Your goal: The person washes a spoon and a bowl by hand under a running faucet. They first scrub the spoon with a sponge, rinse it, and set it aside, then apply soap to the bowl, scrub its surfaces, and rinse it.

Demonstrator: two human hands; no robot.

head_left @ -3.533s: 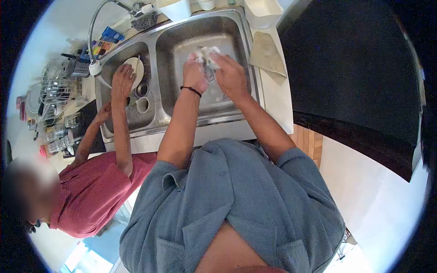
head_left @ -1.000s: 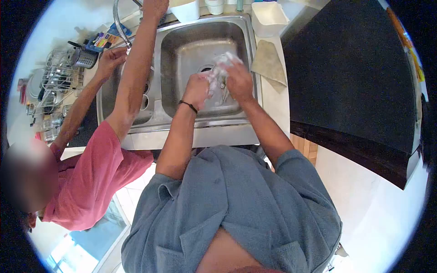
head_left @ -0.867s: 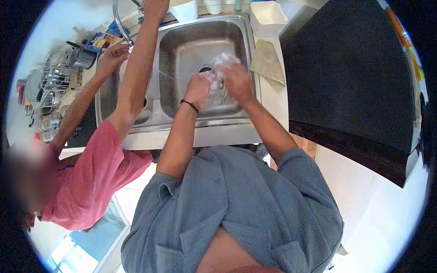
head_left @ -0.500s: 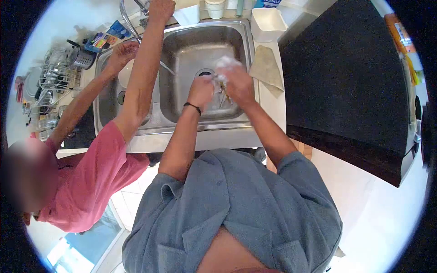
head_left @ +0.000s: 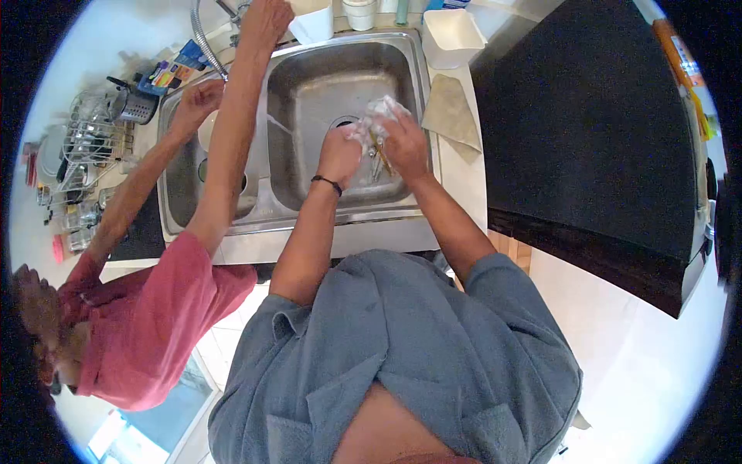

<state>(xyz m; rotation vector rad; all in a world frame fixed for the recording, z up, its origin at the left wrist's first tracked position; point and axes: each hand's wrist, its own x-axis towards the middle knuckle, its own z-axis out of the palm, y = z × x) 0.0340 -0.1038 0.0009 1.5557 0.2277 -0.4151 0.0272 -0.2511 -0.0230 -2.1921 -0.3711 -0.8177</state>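
Both my hands work close together over the right sink basin. My right hand is closed on a foam-covered sponge, whose shape is largely hidden by white suds. My left hand, with a dark band at the wrist, is closed beside it with foam on the fingers. What it grips is hidden. Several thin pieces of cutlery, some silvery and one yellowish, show between and below my hands. Whether they are held or lie in the basin, I cannot tell.
At the left basin, a person in a red shirt reaches toward the faucet hose. A dish rack stands far left. A cloth and white container lie right of the sink, beside a large black surface.
My hands stay over the same spot; my right hand has shifted slightly and the yellowish utensil shows more clearly. The other person's head and arms have moved a little left and down.
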